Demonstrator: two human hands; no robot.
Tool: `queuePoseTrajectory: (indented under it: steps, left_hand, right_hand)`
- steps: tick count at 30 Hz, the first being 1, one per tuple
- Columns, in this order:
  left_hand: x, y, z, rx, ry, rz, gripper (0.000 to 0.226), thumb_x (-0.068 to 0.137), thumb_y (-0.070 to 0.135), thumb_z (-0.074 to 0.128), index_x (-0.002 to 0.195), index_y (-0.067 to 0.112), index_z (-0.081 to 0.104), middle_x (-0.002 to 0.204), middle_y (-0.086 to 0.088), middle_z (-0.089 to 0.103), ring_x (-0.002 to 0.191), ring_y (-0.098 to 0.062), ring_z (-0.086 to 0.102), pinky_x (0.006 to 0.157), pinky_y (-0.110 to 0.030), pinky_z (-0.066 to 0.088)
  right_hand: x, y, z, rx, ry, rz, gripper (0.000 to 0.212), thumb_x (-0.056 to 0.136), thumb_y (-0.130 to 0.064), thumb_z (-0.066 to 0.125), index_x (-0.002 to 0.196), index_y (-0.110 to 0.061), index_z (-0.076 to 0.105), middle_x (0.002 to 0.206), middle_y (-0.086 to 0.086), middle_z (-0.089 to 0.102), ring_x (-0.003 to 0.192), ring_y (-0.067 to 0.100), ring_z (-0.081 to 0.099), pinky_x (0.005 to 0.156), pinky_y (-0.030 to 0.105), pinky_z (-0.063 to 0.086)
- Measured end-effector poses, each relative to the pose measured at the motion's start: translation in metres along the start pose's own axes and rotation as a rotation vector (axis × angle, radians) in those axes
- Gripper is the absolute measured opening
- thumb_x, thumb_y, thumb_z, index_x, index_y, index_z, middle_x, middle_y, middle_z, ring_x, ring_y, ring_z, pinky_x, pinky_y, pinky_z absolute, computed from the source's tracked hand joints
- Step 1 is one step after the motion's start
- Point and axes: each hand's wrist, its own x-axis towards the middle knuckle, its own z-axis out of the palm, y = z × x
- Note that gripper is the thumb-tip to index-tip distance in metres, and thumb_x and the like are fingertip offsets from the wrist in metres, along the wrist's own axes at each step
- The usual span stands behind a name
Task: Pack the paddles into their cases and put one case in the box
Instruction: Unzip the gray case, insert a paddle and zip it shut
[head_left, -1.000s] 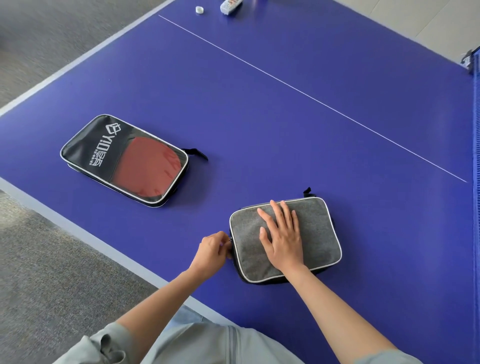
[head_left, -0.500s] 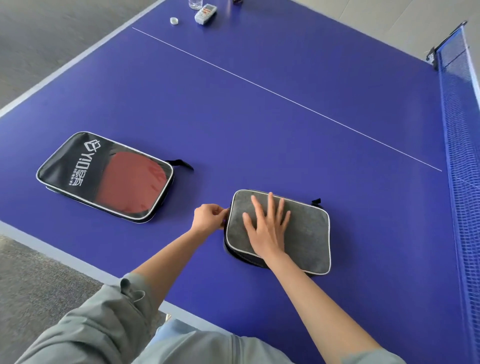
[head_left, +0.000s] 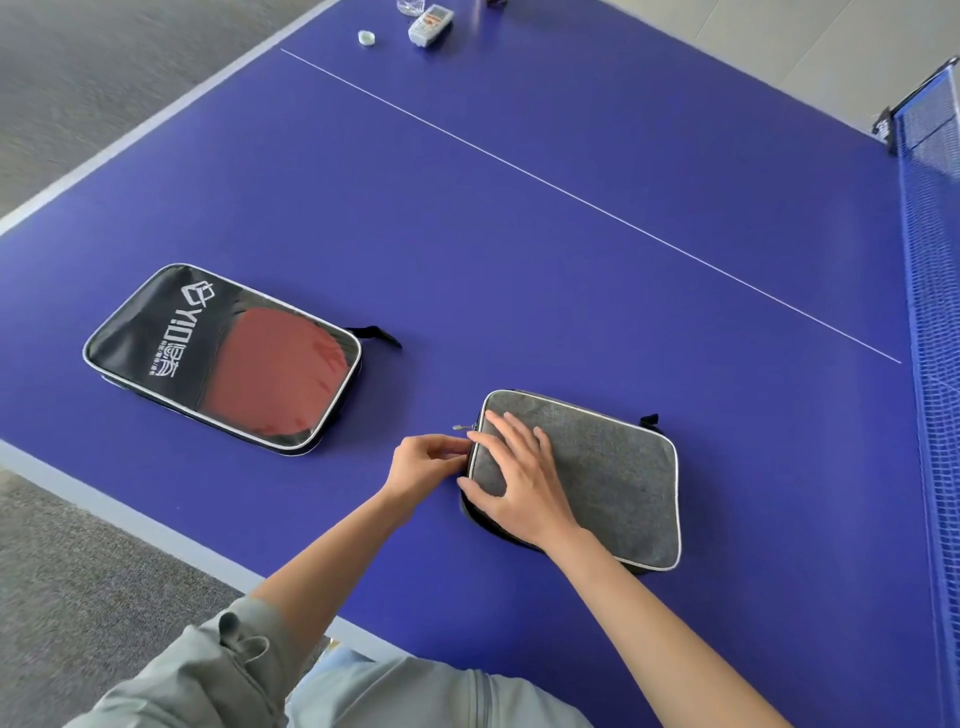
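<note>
Lying flat near the table's (head_left: 571, 156) near edge, the grey case (head_left: 597, 467) is set with its long axis running left to right across the person's front, its left short edge turned toward the left hand (head_left: 423, 465). That hand is pinched narrow against this edge, the fingertips closed on something small at the zip line; a zip pull is likely gripped, though it is hidden by the fingers. A second metal pull (head_left: 462, 427) is seen sticking out just beyond the hand, at the far-left corner. The right hand (head_left: 519, 483) is spread wide and pressed flat on the left half of the case, holding nothing, only pinning the fabric. The left hand is therefore the nearer to the zip, and the coming pull is judged to run along that short edge, away from the body toward the far corner, with the right hand as anchor. The black case (head_left: 208, 353) lies well apart to the left, a red paddle (head_left: 275, 374) showing through its clear window. No box is in view, so the boxing step is judged not yet begun.
</note>
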Motion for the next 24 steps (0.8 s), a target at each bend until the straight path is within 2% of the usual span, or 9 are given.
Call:
queuePoseTrajectory:
  steps: [4,7,11,13,15,18,21,24]
  left_hand:
    - [0.006,0.002,-0.001,-0.072,-0.022,0.02,0.04,0.081,0.001,0.067,0.118,0.015,0.061,0.104,0.003,0.067,0.086,-0.013,0.068,0.079,-0.022,0.053]
    - [0.012,0.007,-0.006,-0.054,-0.137,0.091,0.045,0.08,-0.011,0.062,0.12,0.011,0.059,0.112,-0.004,0.063,0.09,-0.018,0.068,0.081,-0.027,0.056]
    - [0.01,0.005,-0.01,-0.004,-0.166,0.056,0.033,0.075,-0.011,0.07,0.101,0.008,0.062,0.095,-0.008,0.067,0.081,-0.016,0.067,0.076,-0.021,0.056]
    - [0.008,-0.001,-0.009,0.029,-0.176,0.063,0.029,0.074,-0.003,0.074,0.097,0.012,0.065,0.084,-0.009,0.069,0.076,-0.015,0.066,0.076,-0.021,0.055]
    - [0.008,-0.005,-0.007,0.022,-0.112,0.08,0.026,0.074,0.002,0.076,0.094,0.017,0.068,0.075,-0.006,0.068,0.07,-0.011,0.064,0.076,-0.018,0.052]
    - [0.007,-0.004,0.0,-0.002,-0.018,0.107,0.026,0.075,0.001,0.075,0.093,0.019,0.07,0.072,-0.004,0.065,0.066,-0.008,0.061,0.075,-0.016,0.051]
    - [0.006,-0.002,0.006,-0.093,-0.013,0.1,0.024,0.076,-0.002,0.073,0.095,0.012,0.071,0.077,-0.003,0.063,0.065,-0.004,0.059,0.074,-0.014,0.05]
    - [0.005,-0.003,0.008,-0.158,-0.005,0.044,0.023,0.08,-0.003,0.068,0.101,0.005,0.07,0.066,-0.002,0.064,0.062,-0.004,0.06,0.069,-0.014,0.049]
  right_hand:
    - [-0.003,0.005,0.002,-0.012,0.01,-0.031,0.06,0.085,-0.062,0.04,0.137,-0.032,0.045,0.154,-0.008,0.029,0.145,0.009,0.016,0.119,0.04,0.007]
    - [-0.006,0.01,0.002,0.08,0.054,0.001,0.058,0.09,-0.057,0.038,0.139,-0.027,0.043,0.154,-0.005,0.03,0.144,0.009,0.018,0.119,0.037,0.011]
    - [-0.012,0.023,0.0,0.251,0.184,0.187,0.057,0.094,-0.052,0.033,0.139,-0.02,0.045,0.15,-0.005,0.037,0.142,0.005,0.021,0.117,0.036,0.019]
    - [-0.014,0.026,0.0,0.267,0.178,0.192,0.056,0.094,-0.051,0.033,0.138,-0.019,0.045,0.15,-0.006,0.037,0.142,0.003,0.022,0.117,0.033,0.02]
    - [-0.014,0.027,0.0,0.249,0.165,0.181,0.055,0.095,-0.051,0.032,0.138,-0.019,0.046,0.15,-0.006,0.037,0.142,0.003,0.021,0.118,0.03,0.017]
    - [-0.012,0.027,0.0,0.255,0.172,0.196,0.056,0.094,-0.051,0.031,0.138,-0.02,0.045,0.15,-0.007,0.036,0.142,0.003,0.02,0.118,0.028,0.015]
    - [-0.009,0.028,0.0,0.302,0.175,0.223,0.057,0.094,-0.052,0.03,0.138,-0.02,0.045,0.15,-0.008,0.036,0.142,0.002,0.019,0.118,0.031,0.016]
    - [-0.009,0.028,0.001,0.309,0.177,0.219,0.057,0.094,-0.052,0.03,0.138,-0.019,0.046,0.15,-0.006,0.036,0.142,0.003,0.019,0.118,0.033,0.016]
